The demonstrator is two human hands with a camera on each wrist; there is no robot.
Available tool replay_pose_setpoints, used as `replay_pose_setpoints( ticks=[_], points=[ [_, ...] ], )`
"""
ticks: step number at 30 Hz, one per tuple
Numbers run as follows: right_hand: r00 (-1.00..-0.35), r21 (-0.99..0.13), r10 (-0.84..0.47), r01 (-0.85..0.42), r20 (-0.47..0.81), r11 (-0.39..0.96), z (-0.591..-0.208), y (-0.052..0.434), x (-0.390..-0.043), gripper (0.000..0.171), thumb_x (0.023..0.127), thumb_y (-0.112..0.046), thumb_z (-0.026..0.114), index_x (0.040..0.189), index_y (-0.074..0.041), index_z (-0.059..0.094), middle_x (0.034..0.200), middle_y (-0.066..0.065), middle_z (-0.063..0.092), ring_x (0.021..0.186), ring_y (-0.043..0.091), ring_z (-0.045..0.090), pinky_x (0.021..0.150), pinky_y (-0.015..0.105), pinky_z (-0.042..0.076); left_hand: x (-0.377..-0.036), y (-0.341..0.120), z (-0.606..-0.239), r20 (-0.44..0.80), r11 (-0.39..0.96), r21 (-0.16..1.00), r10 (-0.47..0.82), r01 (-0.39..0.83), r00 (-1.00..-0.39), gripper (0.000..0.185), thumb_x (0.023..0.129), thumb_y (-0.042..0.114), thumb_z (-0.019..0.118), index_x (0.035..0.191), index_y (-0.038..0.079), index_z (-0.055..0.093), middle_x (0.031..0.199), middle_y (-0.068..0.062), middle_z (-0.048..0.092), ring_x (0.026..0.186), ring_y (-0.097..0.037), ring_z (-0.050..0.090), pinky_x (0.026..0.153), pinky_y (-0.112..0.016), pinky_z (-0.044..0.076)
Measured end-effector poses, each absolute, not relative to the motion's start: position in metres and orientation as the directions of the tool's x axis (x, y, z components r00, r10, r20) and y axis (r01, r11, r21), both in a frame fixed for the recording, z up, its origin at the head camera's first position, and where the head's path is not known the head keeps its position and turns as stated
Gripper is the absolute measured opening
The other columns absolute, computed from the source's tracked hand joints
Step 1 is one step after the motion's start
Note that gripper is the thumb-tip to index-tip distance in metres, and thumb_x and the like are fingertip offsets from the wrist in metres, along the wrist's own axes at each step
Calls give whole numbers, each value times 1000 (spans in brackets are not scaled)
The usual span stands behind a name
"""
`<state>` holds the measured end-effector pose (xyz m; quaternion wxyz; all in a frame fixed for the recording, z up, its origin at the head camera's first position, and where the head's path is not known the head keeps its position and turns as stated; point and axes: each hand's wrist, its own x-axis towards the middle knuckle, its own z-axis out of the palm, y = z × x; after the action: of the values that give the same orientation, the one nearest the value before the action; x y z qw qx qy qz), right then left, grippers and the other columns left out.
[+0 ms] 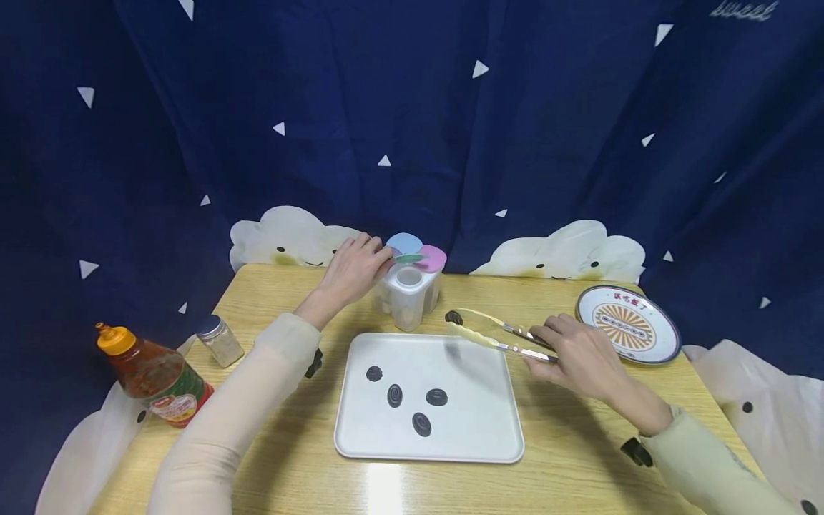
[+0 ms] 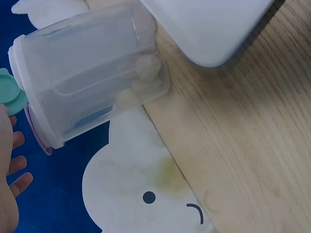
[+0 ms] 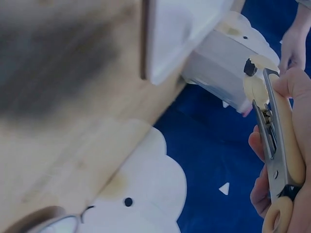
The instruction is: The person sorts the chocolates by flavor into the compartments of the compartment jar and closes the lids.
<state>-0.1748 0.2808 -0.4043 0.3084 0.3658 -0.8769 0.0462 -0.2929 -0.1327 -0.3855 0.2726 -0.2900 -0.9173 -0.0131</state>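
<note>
My left hand (image 1: 362,266) is at the top of a clear plastic container (image 1: 408,307), its fingertips pinching the edge of a raised green flip lid (image 2: 10,92). Pale round pieces (image 2: 147,67) show through the container wall. My right hand (image 1: 576,355) grips metal tongs (image 1: 515,349) with cream scalloped tips. Between those tips is a dark, ridged, chocolate-like piece (image 1: 453,317), held above the far edge of a white tray (image 1: 476,429). Several similar dark pieces (image 1: 421,424) lie on the tray, some oval with swirls.
Blue and pink lids (image 1: 433,257) top the container. At the left stand a sauce bottle (image 1: 157,379) with an orange cap and a small shaker jar (image 1: 221,341). A patterned oval plate (image 1: 627,324) lies at the right. Behind the table hangs a dark blue curtain (image 1: 412,107).
</note>
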Motion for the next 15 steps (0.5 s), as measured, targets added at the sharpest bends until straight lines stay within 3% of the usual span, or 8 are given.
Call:
replay_pose_setpoints(
  ticks=[15],
  points=[
    [-529,141,-604,-671,596,728,-372,244,-222,38,80,-44,74,97,-10,75,79,4,65,65,22,57,47,38,42,-293,-133,-385,502,830,-147,531,538,-682,20,109,30,59,115,15,71,96,-7,66,91,-28,58,75,-38,50]
  ],
)
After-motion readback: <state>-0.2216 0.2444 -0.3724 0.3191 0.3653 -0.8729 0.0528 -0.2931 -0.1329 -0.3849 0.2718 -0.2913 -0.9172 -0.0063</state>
